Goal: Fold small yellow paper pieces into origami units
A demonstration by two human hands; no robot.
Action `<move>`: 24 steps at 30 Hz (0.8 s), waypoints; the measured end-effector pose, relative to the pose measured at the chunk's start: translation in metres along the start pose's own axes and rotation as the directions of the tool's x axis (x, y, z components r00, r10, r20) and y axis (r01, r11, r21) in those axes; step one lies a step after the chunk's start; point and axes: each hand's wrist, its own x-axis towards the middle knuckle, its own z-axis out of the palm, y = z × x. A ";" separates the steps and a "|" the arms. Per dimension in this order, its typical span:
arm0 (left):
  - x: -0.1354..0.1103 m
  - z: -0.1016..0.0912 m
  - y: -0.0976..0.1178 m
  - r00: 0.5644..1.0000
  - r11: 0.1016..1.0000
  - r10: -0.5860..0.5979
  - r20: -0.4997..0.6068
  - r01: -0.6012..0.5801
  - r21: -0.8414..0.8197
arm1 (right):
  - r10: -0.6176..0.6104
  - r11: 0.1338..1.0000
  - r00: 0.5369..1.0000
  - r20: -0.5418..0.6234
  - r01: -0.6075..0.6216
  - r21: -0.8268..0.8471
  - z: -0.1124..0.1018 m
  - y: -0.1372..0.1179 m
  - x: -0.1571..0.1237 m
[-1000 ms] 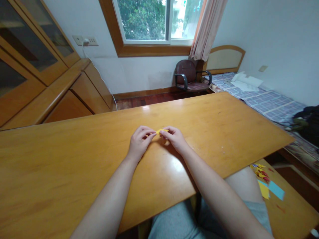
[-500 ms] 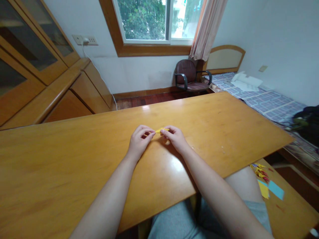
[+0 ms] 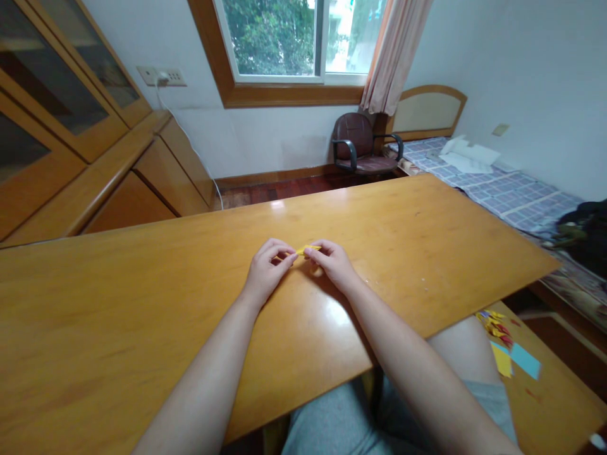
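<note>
A small piece of folded yellow paper (image 3: pixel 302 251) is pinched between my two hands, just above the wooden table (image 3: pixel 190 328). My left hand (image 3: pixel 271 264) grips its left end between thumb and fingertips. On the other end, my right hand (image 3: pixel 329 258) is closed, its thumb pressed on the near side. The fingers cover much of the paper, so its full shape is hidden. Both forearms reach in over the table's near edge.
On a lower bench at the right lie a pile of yellow and red folded pieces (image 3: pixel 496 327), a yellow sheet (image 3: pixel 501 361) and a blue sheet (image 3: pixel 525 362). A brown armchair (image 3: pixel 358 142) and a bed (image 3: pixel 512 189) stand beyond the table; a cabinet (image 3: pixel 118 164) is at left.
The left thumb and fingertips have shifted very slightly along the yellow paper, toward the right hand. Both hands keep their hold, and everything else stays in place.
</note>
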 end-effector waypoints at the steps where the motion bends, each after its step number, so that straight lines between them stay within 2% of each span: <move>1: 0.000 0.000 0.000 1.000 1.000 0.001 0.003 -0.001 0.003 | 0.003 1.000 1.000 0.002 -0.003 0.004 0.000 0.000 0.000; 9: 0.000 -0.001 0.001 0.999 0.999 -0.046 -0.021 0.045 -0.016 | -0.006 1.000 1.000 0.013 0.006 -0.024 0.001 0.003 -0.001; 19: 0.002 -0.001 -0.006 0.992 0.988 -0.126 -0.031 0.122 -0.098 | -0.192 0.946 0.981 0.006 0.187 -0.266 0.001 0.009 0.001; 24: 0.002 0.000 -0.005 0.991 0.987 -0.132 -0.029 0.128 -0.102 | -0.236 0.918 0.972 0.006 0.225 -0.328 0.001 0.004 0.000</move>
